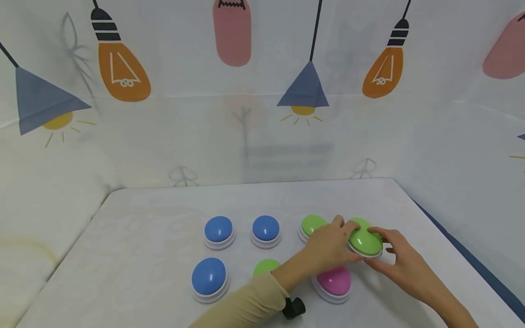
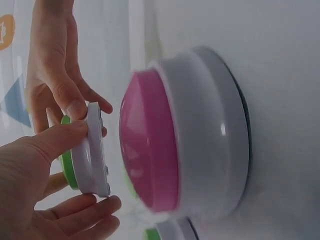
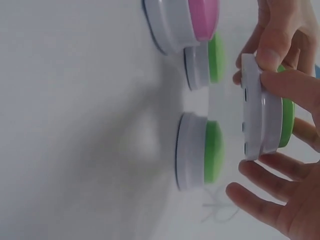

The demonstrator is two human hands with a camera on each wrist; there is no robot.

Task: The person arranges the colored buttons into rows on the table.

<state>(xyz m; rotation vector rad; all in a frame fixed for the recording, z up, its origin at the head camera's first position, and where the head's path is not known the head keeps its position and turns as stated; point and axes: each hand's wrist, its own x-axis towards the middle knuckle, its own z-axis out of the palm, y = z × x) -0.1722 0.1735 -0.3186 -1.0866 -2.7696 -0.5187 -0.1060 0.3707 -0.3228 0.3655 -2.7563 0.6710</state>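
Note:
Between both hands, raised off the white table, is a green push button (image 1: pixel 366 241) with a domed top and white round base. My left hand (image 1: pixel 333 242) grips its left side, thumb and fingers on the rim. On the opposite side my right hand (image 1: pixel 404 266) holds it, thumb low and index finger near the dome. The base's underside, with small dark spots, faces the table in the right wrist view. Below it there stands another green button (image 3: pixel 214 152). A pink button (image 1: pixel 334 280) sits just in front of the hands, large in the left wrist view.
Three blue buttons (image 1: pixel 218 229) stand on the left part of the table (image 1: pixel 123 255). One green button (image 1: pixel 313 224) is behind my left hand; another (image 1: pixel 265 266) is partly hidden by the left forearm. A fabric wall (image 1: pixel 197 132) with printed lamps rises behind.

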